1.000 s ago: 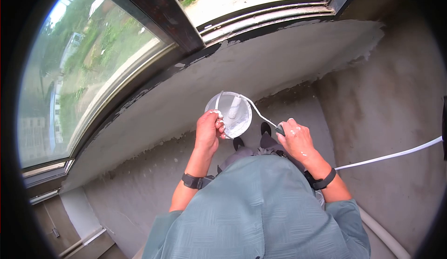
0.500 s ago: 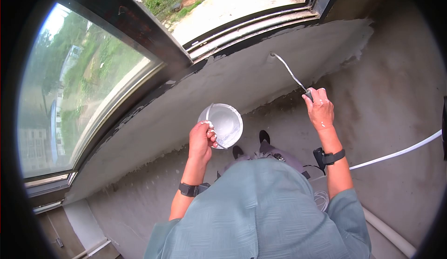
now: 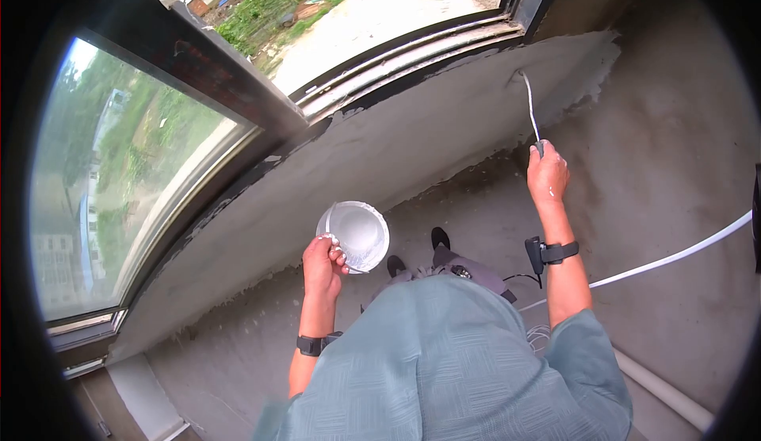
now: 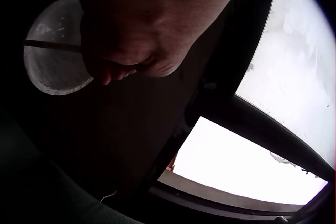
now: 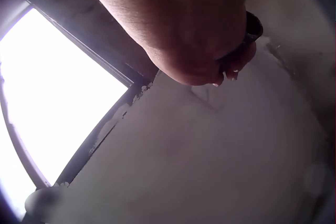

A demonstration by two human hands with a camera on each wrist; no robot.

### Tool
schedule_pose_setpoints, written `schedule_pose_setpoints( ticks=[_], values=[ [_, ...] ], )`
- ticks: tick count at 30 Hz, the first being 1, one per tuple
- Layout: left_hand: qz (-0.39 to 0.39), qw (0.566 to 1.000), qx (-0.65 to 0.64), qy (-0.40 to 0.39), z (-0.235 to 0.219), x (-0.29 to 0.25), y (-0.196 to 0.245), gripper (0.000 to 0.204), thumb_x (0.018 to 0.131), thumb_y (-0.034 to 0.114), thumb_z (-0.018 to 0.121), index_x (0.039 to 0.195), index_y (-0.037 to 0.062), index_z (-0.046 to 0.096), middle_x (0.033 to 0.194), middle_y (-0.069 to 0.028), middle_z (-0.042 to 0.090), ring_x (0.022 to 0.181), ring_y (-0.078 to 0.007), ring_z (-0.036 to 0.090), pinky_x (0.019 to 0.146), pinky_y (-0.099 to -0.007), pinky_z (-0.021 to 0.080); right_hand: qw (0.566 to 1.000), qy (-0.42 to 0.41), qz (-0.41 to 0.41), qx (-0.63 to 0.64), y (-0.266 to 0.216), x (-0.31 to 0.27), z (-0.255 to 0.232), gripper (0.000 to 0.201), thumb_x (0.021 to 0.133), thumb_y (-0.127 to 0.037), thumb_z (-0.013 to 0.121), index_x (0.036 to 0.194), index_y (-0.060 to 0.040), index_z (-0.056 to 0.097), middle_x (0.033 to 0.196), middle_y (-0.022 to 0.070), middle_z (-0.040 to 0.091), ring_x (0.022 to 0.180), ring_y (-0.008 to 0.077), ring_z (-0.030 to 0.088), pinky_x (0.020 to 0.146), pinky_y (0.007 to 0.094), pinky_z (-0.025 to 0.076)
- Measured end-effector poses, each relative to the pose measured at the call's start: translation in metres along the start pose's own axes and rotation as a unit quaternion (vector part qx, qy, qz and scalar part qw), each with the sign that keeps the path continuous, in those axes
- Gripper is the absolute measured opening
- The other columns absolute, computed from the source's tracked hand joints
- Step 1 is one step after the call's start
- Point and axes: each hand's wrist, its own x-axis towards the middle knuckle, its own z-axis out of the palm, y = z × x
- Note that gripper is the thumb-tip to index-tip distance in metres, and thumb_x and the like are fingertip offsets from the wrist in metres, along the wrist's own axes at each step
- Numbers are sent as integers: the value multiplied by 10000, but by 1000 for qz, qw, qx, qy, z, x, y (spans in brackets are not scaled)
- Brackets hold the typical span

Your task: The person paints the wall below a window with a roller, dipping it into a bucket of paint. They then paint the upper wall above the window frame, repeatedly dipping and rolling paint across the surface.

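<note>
My left hand [image 3: 322, 265] grips the bail handle of a white bucket [image 3: 386, 235], which hangs mouth up in front of my legs. Wet white paint [image 3: 361, 227] coats its inside. White smears mark the fingers of both hands. Out to the right, my right hand [image 3: 548, 175] holds a small paint roller by its dark handle [image 3: 540, 149]. The roller's white-coated rod [image 3: 531, 108] stretches to the grey wall [image 3: 428, 132] under the window, its head at the wall's surface near the right end. In the right wrist view, the handle's black end [image 5: 254, 26] sticks out of the fist.
A dark-framed window [image 3: 293, 116] with a sill track [image 3: 412, 60] runs above the wall. My shoes [image 3: 440, 239] stand on the grey floor. To the right are a white hose [image 3: 674, 255] and a pale pipe [image 3: 666, 389]; a coiled white cord [image 3: 539, 338] lies beside my shirt.
The roller has come out of the bucket and moved up and right to the wall in my right hand. My left hand and the bucket have shifted left and lower in view.
</note>
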Motion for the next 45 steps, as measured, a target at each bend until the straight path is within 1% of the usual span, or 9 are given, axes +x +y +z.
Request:
schedule_pose_setpoints(
  ticks=[2,10,15,18,21,28,33,38,45],
  values=[
    [-4,1000,2,7,-8,1,-6,145,987,164,505,851,119,527,614,53,431,545,-97,474,440,-275,395,999,17,-28,26,-16,-26,0,289,957,-267,665,1165,-67,675,919,152,720,883,385,702,766,518,546],
    [-24,999,18,12,-36,13,-21,141,992,170,511,873,96,531,630,37,443,543,-110,478,451,-294,415,986,-55,-123,96,-72,-107,-10,289,958,-224,662,1198,-64,646,917,138,670,824,353,687,722,466,546],
    [-26,999,23,10,-43,15,-23,145,995,167,503,870,98,529,634,33,446,545,-112,476,456,-296,414,972,-71,-188,119,-88,-128,-11,304,926,-202,693,1192,-59,664,917,124,642,836,318,678,727,441,554],
    [-26,999,22,19,-41,13,-22,146,994,162,498,867,97,528,636,31,446,547,-115,475,461,-301,413,970,-72,-198,120,-89,-124,-10,310,921,-207,699,1195,-65,667,922,123,641,842,319,677,734,442,557],
    [-20,999,16,26,-42,10,-22,150,995,161,494,863,97,527,639,32,445,550,-117,472,467,-305,411,981,-47,-164,97,-65,-101,-7,309,915,-216,709,1197,-95,670,915,126,638,844,331,676,747,454,557],
    [-23,999,6,47,-43,5,-31,160,1002,154,487,856,102,526,640,30,446,553,-119,470,469,-307,407,999,-7,-37,20,3,-17,-14,283,979,-256,638,1212,-95,648,973,173,685,917,389,682,793,507,544],
    [-25,998,16,48,-42,5,-31,151,996,147,490,859,102,533,642,29,451,552,-116,480,463,-299,412,999,23,33,5,16,17,-2,299,977,-242,634,1206,-50,638,962,181,699,933,396,685,806,524,545],
    [-25,998,17,55,-49,9,-34,139,980,146,497,856,100,536,644,27,455,552,-113,485,463,-292,420,997,-10,14,70,-26,-37,10,307,979,-217,623,1234,-45,626,974,194,682,920,412,679,804,528,540],
    [-32,998,30,49,-57,14,-33,138,970,154,502,849,97,536,648,23,458,557,-118,486,469,-296,424,977,-105,-89,163,-78,-123,-1,318,966,-203,645,1231,-27,631,961,184,664,878,384,680,781,490,547]
  ],
)
